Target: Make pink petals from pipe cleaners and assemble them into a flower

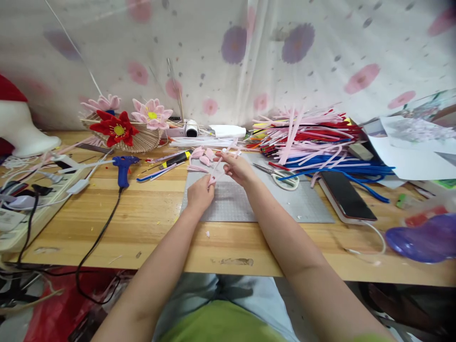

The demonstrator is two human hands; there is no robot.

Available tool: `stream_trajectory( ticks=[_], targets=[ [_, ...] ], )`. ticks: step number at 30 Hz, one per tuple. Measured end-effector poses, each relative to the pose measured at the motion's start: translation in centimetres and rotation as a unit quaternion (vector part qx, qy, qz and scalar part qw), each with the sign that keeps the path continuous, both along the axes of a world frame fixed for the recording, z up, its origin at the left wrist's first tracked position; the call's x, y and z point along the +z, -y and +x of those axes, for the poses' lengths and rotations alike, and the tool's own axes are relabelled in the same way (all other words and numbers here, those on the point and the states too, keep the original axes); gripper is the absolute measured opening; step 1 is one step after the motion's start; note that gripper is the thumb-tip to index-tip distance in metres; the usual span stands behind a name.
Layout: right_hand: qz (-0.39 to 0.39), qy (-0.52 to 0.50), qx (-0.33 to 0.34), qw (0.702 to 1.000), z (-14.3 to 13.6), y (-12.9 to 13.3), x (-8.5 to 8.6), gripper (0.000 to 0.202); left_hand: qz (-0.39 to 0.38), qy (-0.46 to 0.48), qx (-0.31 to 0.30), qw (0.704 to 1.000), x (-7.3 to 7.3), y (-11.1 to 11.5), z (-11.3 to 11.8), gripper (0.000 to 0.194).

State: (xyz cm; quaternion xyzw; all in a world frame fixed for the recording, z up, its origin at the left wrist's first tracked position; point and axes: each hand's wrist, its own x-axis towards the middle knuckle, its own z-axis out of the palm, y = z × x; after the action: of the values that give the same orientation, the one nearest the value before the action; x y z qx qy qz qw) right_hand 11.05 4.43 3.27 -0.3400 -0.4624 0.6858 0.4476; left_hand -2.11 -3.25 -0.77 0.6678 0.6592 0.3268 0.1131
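Note:
My left hand (201, 194) is closed, pinching pale pink pipe cleaners (215, 168) over the grey cutting mat (235, 209). Just to its right and a little farther off, my right hand (238, 169) has its fingers bent around the same pink strips, whose ends stick out past the fingertips. How the strips cross or join between the hands is too small to make out. Right behind the hands lie several pink petal shapes (204, 157) made of pipe cleaner. Scissors with pale handles (287, 182) rest on the mat to the right of my right hand.
Left stand a blue glue gun (123, 170), a cutter knife (176, 159) and finished flowers (117, 129). A pile of pipe cleaners (313, 133) fills the back right. A phone (347, 195) lies right, near a purple item (423, 237). A power strip (39, 213) sits far left.

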Motion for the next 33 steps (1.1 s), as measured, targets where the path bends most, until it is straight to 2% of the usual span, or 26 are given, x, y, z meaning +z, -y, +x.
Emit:
stream_trajectory(
  ticks=[2,3,5,7,9,10,12,14,16,18,23,26,29,33],
  targets=[
    [0.008,-0.045,0.014,0.999,-0.6,0.2,-0.4,0.031,-0.036,0.108,-0.002,0.994,-0.5,-0.4,0.3,0.021],
    [0.01,-0.057,0.016,0.998,-1.0,0.4,-0.7,0.036,-0.053,0.187,-0.004,0.981,-0.8,-0.6,0.4,0.023],
    [0.02,-0.036,0.004,0.999,-1.9,0.7,-1.7,0.045,-0.071,0.356,0.011,0.932,-1.4,-1.2,0.4,0.03],
    [0.054,0.027,-0.024,0.998,-2.9,1.1,-2.6,0.044,-0.058,0.469,0.052,0.88,-1.8,-1.9,0.3,0.036],
    [0.134,0.097,-0.062,0.984,-3.7,1.8,-3.2,0.037,-0.038,0.546,0.072,0.834,-1.8,-2.3,0.0,0.038],
    [0.179,0.133,-0.061,0.973,-4.0,2.2,-3.4,0.034,-0.029,0.579,0.072,0.812,-1.7,-2.5,-0.1,0.036],
    [0.255,0.197,-0.022,0.947,-4.3,2.9,-3.6,0.029,-0.014,0.636,0.056,0.77,-1.4,-2.7,-0.3,0.03],
    [0.294,0.243,0.012,0.924,-4.5,3.3,-3.9,0.023,-0.011,0.666,0.037,0.745,-1.2,-2.8,-0.5,0.026],
    [0.299,0.262,0.012,0.918,-4.4,3.3,-4.2,0.016,-0.021,0.667,0.022,0.745,-1.2,-2.8,-0.6,0.029],
    [0.283,0.258,0.005,0.924,-4.3,3.1,-4.6,0.011,-0.031,0.649,0.018,0.76,-1.3,-2.9,-0.7,0.036],
    [0.26,0.253,0.025,0.931,-4.0,2.3,-5.4,0.02,-0.023,0.601,0.014,0.799,-1.8,-3.0,-1.3,0.036],
    [0.247,0.269,0.012,0.931,-4.1,2.1,-5.6,0.018,-0.019,0.605,-0.008,0.796,-1.6,-2.8,-1.4,0.033],
    [0.197,0.251,0.015,0.948,-4.1,2.0,-5.7,0.017,-0.031,0.6,-0.017,0.799,-1.1,-2.5,-1.5,0.028],
    [0.136,0.199,0.07,0.968,-3.6,1.8,-5.2,0.022,-0.044,0.581,-0.004,0.812,-0.6,-2.3,-1.9,0.026]
  ],
)
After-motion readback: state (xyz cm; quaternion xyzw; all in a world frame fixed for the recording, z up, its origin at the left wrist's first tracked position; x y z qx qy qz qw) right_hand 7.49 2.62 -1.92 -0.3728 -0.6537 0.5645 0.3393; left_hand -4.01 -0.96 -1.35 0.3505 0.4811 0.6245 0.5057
